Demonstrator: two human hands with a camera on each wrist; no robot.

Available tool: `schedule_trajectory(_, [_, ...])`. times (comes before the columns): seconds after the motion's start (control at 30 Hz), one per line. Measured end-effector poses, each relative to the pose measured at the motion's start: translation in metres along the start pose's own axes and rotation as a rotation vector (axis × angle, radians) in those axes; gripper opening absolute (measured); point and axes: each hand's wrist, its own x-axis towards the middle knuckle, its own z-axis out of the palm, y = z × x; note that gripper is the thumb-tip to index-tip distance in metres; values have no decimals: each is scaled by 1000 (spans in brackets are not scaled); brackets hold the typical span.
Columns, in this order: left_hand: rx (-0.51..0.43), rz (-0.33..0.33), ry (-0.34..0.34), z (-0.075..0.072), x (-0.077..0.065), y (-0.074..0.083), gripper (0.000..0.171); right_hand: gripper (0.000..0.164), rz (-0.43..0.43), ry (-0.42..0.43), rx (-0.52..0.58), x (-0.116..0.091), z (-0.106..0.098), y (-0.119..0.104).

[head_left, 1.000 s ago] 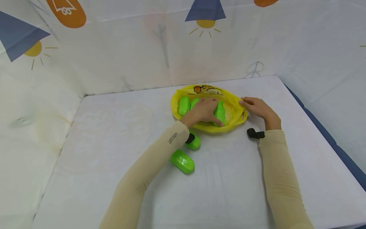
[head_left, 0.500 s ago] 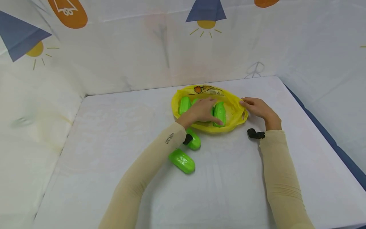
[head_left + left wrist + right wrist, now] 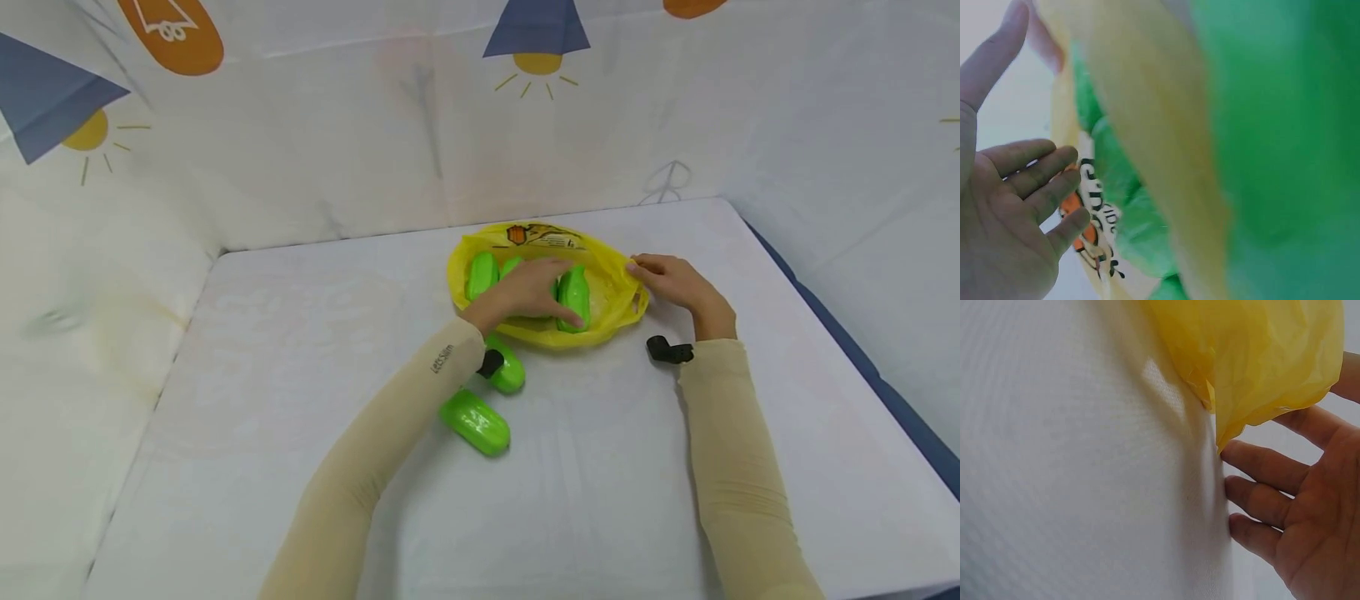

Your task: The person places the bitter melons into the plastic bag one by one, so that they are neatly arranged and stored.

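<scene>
A yellow plastic bag (image 3: 611,312) lies mouth open at the back of the white-covered table, several glossy green oblong objects (image 3: 574,298) inside it. My left hand (image 3: 528,292) hovers over the bag's mouth with fingers spread, its thumb overlapping the rightmost green object in the head view. In the left wrist view the palm (image 3: 1013,219) faces the camera and holds nothing. My right hand (image 3: 678,283) pinches the bag's right rim between thumb and index finger. Its other fingers (image 3: 1263,503) extend loosely below the yellow film in the right wrist view.
Two more green oblong objects, one nearer (image 3: 476,423) and one farther (image 3: 508,371), lie in front of the bag, partly behind the left forearm. White printed cloth (image 3: 337,150) hangs behind the table (image 3: 600,500). A black wrist camera (image 3: 670,351) sits beside the right wrist.
My left hand has let go of the rightmost green object and shifted slightly left, leaving that object lying in the bag. The right hand keeps its pinch on the rim.
</scene>
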Motion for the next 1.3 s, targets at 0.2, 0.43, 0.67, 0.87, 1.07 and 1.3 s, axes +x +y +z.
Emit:
schedule_trajectory(0.2, [-257, 49, 42, -15, -15, -5, 93, 87, 0, 10, -3, 0, 0, 0])
schedule_trajectory(0.43, [-261, 40, 73, -25, -36, -14, 94, 89, 9, 8, -8, -1, 1, 1])
schedule_trajectory(0.67, [-311, 76, 231, -40, -61, -27, 91, 93, 16, 3, -5, 0, 2, 0])
schedule_trajectory(0.87, [-319, 61, 276, -45, -82, -39, 89, 92, 16, 3, -6, -2, 2, -3])
schedule_trajectory(1.07, [-346, 42, 291, -42, -101, -54, 89, 89, 11, 10, -12, -2, 3, -6])
schedule_trajectory(1.3, [-350, 45, 357, -47, -117, -70, 86, 92, 28, -4, -20, -4, 2, -5])
